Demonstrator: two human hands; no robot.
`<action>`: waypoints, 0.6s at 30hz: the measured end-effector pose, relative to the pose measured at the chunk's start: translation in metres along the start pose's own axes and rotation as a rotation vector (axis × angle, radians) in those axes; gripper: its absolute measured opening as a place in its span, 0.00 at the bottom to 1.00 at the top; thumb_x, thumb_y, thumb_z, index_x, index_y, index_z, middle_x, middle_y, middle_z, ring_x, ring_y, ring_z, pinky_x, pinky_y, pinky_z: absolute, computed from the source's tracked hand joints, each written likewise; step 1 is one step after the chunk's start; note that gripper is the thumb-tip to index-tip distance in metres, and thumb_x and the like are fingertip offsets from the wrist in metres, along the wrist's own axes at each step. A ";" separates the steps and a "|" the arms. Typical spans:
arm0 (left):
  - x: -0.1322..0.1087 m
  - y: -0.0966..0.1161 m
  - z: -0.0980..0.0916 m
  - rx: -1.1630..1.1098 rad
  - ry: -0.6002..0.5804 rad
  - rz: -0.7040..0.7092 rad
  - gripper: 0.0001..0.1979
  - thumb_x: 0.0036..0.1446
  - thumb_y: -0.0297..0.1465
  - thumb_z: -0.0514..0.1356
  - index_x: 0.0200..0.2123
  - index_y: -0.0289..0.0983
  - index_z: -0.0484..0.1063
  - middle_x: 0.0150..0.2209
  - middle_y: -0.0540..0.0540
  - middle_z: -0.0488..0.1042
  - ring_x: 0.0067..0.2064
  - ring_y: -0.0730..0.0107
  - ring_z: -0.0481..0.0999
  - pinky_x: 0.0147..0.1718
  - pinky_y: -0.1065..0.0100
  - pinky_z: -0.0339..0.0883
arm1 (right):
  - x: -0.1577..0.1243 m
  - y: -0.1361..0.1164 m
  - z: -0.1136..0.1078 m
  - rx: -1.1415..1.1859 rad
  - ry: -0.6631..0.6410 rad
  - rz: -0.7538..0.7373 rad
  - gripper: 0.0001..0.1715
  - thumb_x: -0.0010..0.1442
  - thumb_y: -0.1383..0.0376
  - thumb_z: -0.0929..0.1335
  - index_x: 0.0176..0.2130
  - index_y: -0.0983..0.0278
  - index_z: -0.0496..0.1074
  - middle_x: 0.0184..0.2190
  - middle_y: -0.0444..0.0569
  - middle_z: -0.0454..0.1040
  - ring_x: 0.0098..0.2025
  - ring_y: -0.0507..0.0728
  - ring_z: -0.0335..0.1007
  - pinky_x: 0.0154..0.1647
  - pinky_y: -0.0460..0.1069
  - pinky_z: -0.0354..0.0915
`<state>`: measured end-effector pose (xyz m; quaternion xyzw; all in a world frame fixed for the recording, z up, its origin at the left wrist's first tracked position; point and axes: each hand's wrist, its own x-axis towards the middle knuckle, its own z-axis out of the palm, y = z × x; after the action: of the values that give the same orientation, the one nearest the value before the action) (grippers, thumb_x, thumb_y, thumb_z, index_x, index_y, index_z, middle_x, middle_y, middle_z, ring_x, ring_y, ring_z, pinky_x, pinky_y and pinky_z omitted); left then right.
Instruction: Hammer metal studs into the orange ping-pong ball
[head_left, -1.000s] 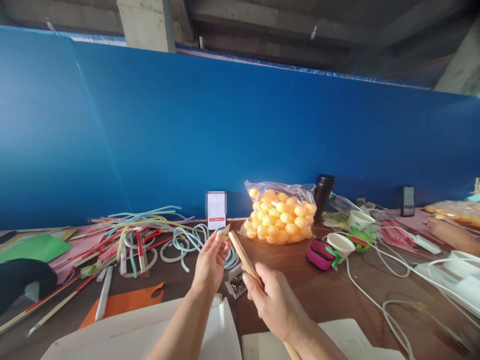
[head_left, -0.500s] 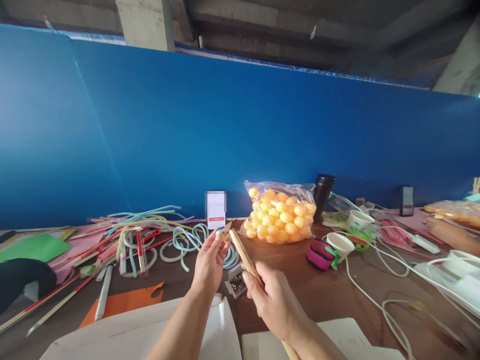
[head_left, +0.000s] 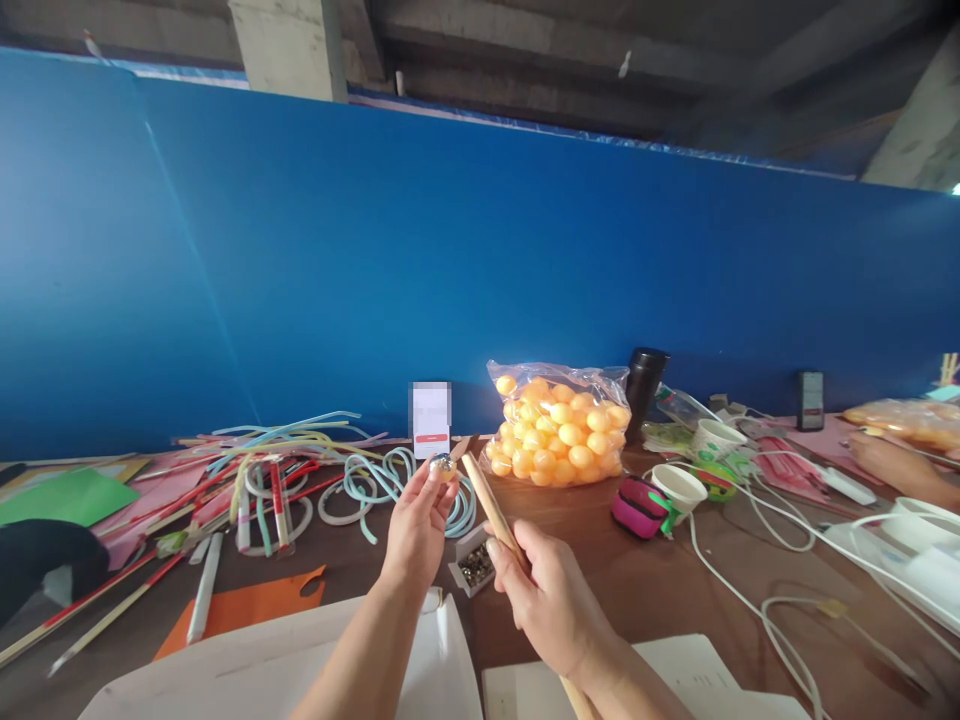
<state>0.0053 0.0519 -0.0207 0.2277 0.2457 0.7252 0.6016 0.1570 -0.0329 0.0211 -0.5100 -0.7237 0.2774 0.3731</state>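
Observation:
My left hand (head_left: 417, 530) pinches a small orange ball (head_left: 443, 468) with shiny, silvery bits on its top, held up between thumb and fingertips. Wrapped in my right hand (head_left: 551, 600) is a light wooden stick (head_left: 487, 500); its upper end points up and left, just beside the ball, and its lower end comes out below the wrist. Whether stick and ball touch, I cannot tell. Between my hands on the table lies a small open box (head_left: 472, 565) of tiny metal pieces.
A clear bag of orange balls (head_left: 559, 435) stands behind, near a black bottle (head_left: 646, 395) and a phone (head_left: 431, 420). Coloured tubes and sticks (head_left: 277, 490) clutter the left. Paper cups (head_left: 679, 488), a purple pouch (head_left: 637, 508) and white cables lie right. Another person's hand (head_left: 904, 468) is far right.
The ball has turned a little in my left fingers, showing more of its orange side and shiny top. The stick in my right hand has shifted slightly to the right, away from the ball.

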 end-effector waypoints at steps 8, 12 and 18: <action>0.000 0.000 0.000 -0.004 -0.004 -0.004 0.11 0.50 0.29 0.67 0.40 0.35 0.76 0.40 0.45 0.77 0.38 0.74 0.78 0.40 0.74 0.72 | -0.001 -0.002 -0.001 -0.003 -0.031 0.019 0.15 0.68 0.57 0.58 0.32 0.62 0.63 0.23 0.43 0.71 0.16 0.50 0.64 0.20 0.45 0.59; 0.001 -0.001 0.000 -0.025 0.000 -0.012 0.11 0.50 0.28 0.67 0.39 0.36 0.76 0.39 0.46 0.78 0.37 0.75 0.78 0.39 0.74 0.72 | -0.001 -0.004 -0.001 -0.068 -0.026 -0.026 0.15 0.67 0.60 0.59 0.30 0.62 0.63 0.23 0.44 0.71 0.23 0.53 0.68 0.25 0.45 0.61; 0.000 0.001 0.002 -0.036 0.008 -0.022 0.09 0.50 0.28 0.67 0.37 0.35 0.76 0.36 0.46 0.77 0.36 0.74 0.78 0.38 0.74 0.73 | 0.000 -0.004 -0.003 -0.063 0.006 -0.026 0.14 0.67 0.60 0.59 0.31 0.63 0.65 0.22 0.44 0.71 0.20 0.53 0.67 0.23 0.45 0.60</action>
<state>0.0059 0.0522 -0.0191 0.2114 0.2373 0.7238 0.6125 0.1569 -0.0347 0.0259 -0.5128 -0.7376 0.2479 0.3626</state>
